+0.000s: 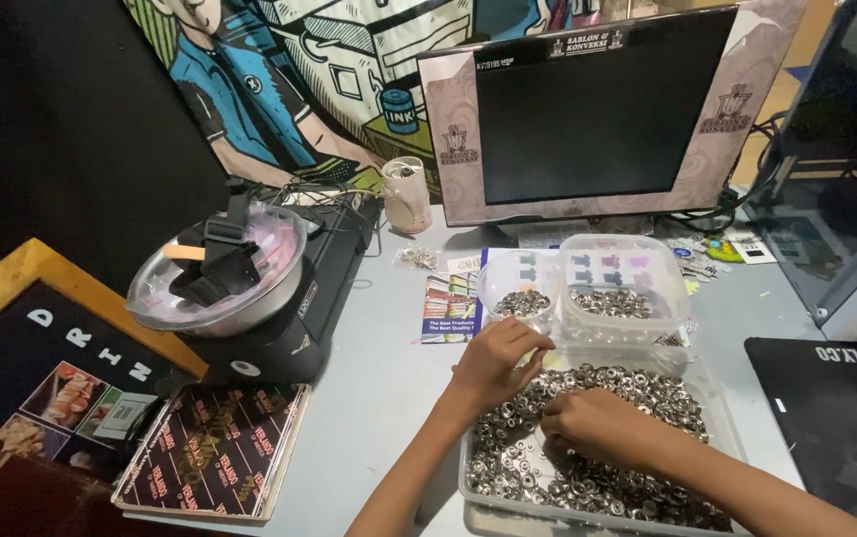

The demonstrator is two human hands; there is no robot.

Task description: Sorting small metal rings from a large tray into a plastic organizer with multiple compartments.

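At the far left a framed dark board (40, 348) leans beside a patterned dark booklet (214, 447). Behind them a metal bowl (219, 273) holding a black strap sits on a black machine (299, 308). A colourful leaflet (448, 306) lies near the middle, below a dark monitor (602, 109). 2 clear tubs (612, 283) of metal rings stand just behind the grey tray (478, 492), which is heaped with small silver rings (647, 388). The left hand (498, 360) hovers at the tray's near-left rim, fingers curled; what it pinches cannot be told. The right hand (597, 423) rests palm-down on the rings, fingers bent into the pile. A black mat (836, 418) lies at right.
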